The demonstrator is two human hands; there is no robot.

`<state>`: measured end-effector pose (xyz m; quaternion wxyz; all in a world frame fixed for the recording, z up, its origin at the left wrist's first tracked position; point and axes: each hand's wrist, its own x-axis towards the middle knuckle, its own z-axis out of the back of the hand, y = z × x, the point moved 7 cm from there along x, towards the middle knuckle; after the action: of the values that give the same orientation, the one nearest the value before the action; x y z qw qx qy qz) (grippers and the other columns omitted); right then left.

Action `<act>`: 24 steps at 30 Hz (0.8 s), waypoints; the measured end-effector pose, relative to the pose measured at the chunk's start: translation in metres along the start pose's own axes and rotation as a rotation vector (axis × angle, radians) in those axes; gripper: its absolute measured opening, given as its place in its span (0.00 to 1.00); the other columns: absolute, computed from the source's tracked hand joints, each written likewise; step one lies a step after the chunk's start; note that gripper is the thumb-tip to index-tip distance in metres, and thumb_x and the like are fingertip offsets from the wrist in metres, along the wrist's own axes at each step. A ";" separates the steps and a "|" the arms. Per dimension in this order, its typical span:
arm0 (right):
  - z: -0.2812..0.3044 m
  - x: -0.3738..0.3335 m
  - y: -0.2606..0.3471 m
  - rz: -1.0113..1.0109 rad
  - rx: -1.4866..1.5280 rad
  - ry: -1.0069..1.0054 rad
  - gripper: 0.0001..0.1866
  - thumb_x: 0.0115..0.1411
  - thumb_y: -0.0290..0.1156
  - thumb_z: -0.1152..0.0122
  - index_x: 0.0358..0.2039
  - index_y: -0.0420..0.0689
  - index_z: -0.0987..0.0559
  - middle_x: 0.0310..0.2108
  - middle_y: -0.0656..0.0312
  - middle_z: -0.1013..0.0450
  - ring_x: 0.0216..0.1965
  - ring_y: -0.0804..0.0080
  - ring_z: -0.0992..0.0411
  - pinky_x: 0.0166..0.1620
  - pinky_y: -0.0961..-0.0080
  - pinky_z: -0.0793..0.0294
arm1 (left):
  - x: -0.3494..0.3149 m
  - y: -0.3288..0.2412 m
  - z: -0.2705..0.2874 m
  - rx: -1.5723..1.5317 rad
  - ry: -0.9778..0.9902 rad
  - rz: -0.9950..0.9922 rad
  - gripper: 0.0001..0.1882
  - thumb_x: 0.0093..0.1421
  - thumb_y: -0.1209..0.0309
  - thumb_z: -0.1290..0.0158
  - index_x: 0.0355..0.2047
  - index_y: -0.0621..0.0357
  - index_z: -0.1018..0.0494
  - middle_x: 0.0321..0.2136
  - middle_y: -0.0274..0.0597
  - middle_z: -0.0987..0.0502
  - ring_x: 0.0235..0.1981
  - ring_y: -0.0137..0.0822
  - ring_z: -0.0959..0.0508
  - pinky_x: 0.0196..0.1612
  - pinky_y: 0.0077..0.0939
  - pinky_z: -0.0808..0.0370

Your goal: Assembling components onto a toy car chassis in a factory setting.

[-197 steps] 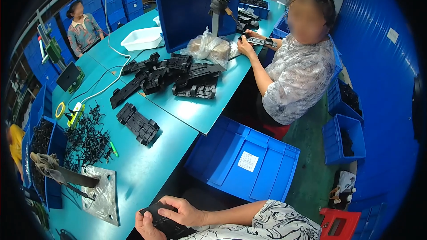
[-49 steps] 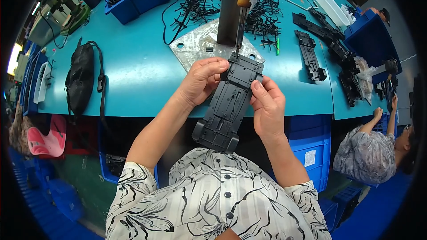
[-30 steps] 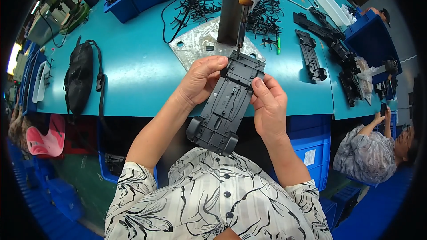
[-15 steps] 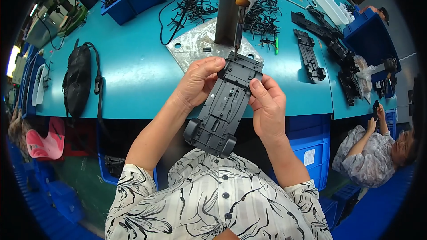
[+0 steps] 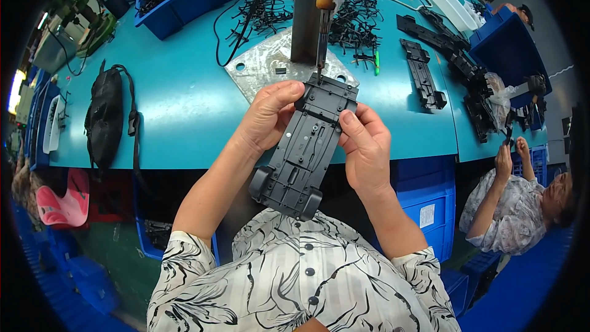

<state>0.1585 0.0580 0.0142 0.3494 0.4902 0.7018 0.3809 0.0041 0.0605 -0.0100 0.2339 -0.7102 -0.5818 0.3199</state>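
Between my hands is a black plastic toy car chassis (image 5: 301,141), tilted, with its narrow far end up and its wheel-arch end near my shirt. My left hand (image 5: 268,114) grips the far left edge, thumb on top. On the right edge, my right hand (image 5: 367,144) is closed with its thumb pressed on the upper face; its other fingers are partly hidden underneath. A soldering iron (image 5: 323,21), fixed upright with its tip down, meets the chassis's far end at or very near the surface. Behind it stands a metal post (image 5: 303,31) on a steel plate (image 5: 261,61).
Small black plastic parts (image 5: 353,24) lie heaped behind the post, beside a green stick (image 5: 377,61). More chassis (image 5: 423,74) rest at the right. A black pouch (image 5: 106,117) lies left. Blue bins (image 5: 172,12) stand at the back. Another person (image 5: 510,209) works at the right.
The whole bench view shifts slightly left. My hands keep the same hold on the chassis under the iron tip. The other person's hands have risen a little.
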 end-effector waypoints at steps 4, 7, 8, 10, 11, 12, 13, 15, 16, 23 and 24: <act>0.000 -0.001 0.001 0.000 -0.003 0.000 0.13 0.62 0.28 0.45 0.44 0.35 0.30 0.38 0.59 0.28 0.39 0.75 0.27 0.42 0.77 0.27 | 0.000 -0.001 -0.001 0.003 -0.010 -0.007 0.14 0.59 0.64 0.44 0.36 0.64 0.26 0.32 0.43 0.22 0.32 0.31 0.19 0.36 0.25 0.18; 0.000 0.000 0.000 -0.003 -0.004 0.002 0.13 0.62 0.28 0.44 0.44 0.35 0.30 0.38 0.60 0.27 0.38 0.76 0.27 0.42 0.77 0.27 | 0.000 -0.001 -0.001 0.006 -0.010 -0.009 0.14 0.59 0.63 0.44 0.36 0.63 0.27 0.32 0.43 0.22 0.31 0.31 0.19 0.36 0.25 0.18; 0.000 0.000 -0.001 -0.001 0.000 0.001 0.13 0.61 0.28 0.44 0.44 0.35 0.30 0.38 0.60 0.27 0.38 0.76 0.27 0.42 0.78 0.27 | 0.000 -0.002 -0.001 0.009 -0.011 -0.011 0.14 0.59 0.63 0.44 0.36 0.63 0.27 0.32 0.43 0.22 0.31 0.31 0.19 0.36 0.25 0.18; 0.001 0.000 -0.001 -0.005 -0.003 0.004 0.13 0.61 0.28 0.44 0.44 0.35 0.30 0.38 0.60 0.27 0.38 0.76 0.27 0.41 0.78 0.27 | 0.000 -0.002 -0.001 0.012 -0.010 -0.013 0.14 0.59 0.63 0.44 0.36 0.63 0.27 0.32 0.43 0.22 0.31 0.31 0.19 0.35 0.25 0.18; 0.001 0.000 -0.002 -0.009 -0.006 0.007 0.13 0.61 0.28 0.44 0.44 0.36 0.30 0.38 0.61 0.27 0.37 0.77 0.27 0.41 0.78 0.27 | 0.000 -0.002 -0.001 0.004 -0.001 -0.005 0.14 0.59 0.63 0.45 0.37 0.63 0.27 0.32 0.43 0.22 0.31 0.31 0.19 0.36 0.26 0.18; 0.001 0.000 -0.002 -0.008 -0.007 0.008 0.13 0.61 0.28 0.44 0.44 0.36 0.30 0.38 0.61 0.27 0.37 0.77 0.27 0.41 0.78 0.27 | 0.000 -0.002 -0.001 -0.004 0.008 0.004 0.14 0.59 0.64 0.45 0.37 0.63 0.27 0.32 0.43 0.22 0.32 0.31 0.19 0.36 0.26 0.18; 0.000 0.000 -0.003 -0.015 0.007 0.011 0.13 0.61 0.28 0.44 0.44 0.36 0.30 0.38 0.61 0.27 0.36 0.77 0.28 0.40 0.78 0.27 | -0.001 -0.002 -0.002 -0.005 0.010 0.003 0.14 0.59 0.64 0.45 0.37 0.63 0.27 0.32 0.43 0.22 0.32 0.31 0.19 0.36 0.26 0.18; -0.002 0.001 -0.005 -0.021 0.020 0.015 0.13 0.61 0.28 0.44 0.44 0.36 0.29 0.38 0.61 0.27 0.36 0.78 0.28 0.40 0.79 0.27 | -0.003 -0.003 0.001 0.002 -0.032 0.010 0.13 0.58 0.65 0.45 0.36 0.63 0.28 0.32 0.42 0.22 0.31 0.31 0.20 0.35 0.26 0.18; -0.004 0.001 -0.008 -0.043 0.044 0.009 0.13 0.61 0.28 0.43 0.45 0.36 0.29 0.38 0.61 0.27 0.36 0.78 0.28 0.39 0.79 0.27 | -0.004 -0.002 0.002 0.001 -0.030 0.008 0.13 0.58 0.65 0.45 0.36 0.63 0.28 0.32 0.42 0.22 0.31 0.31 0.20 0.35 0.26 0.18; -0.016 0.007 -0.017 -0.081 0.055 0.066 0.14 0.61 0.27 0.44 0.46 0.35 0.29 0.39 0.61 0.26 0.37 0.78 0.28 0.40 0.79 0.27 | -0.013 -0.005 0.016 -0.014 -0.122 -0.039 0.12 0.57 0.64 0.47 0.35 0.60 0.28 0.31 0.41 0.23 0.31 0.30 0.20 0.33 0.25 0.19; -0.016 0.007 -0.017 -0.081 0.053 0.066 0.14 0.61 0.27 0.44 0.46 0.35 0.29 0.39 0.61 0.26 0.37 0.78 0.28 0.40 0.79 0.27 | -0.013 -0.006 0.018 -0.034 -0.121 -0.051 0.12 0.57 0.64 0.47 0.36 0.60 0.28 0.31 0.41 0.23 0.31 0.30 0.20 0.33 0.24 0.19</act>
<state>0.1353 0.0578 0.0062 0.3280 0.4577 0.7421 0.3636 -0.0145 0.0481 -0.0158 0.1942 -0.6784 -0.6180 0.3466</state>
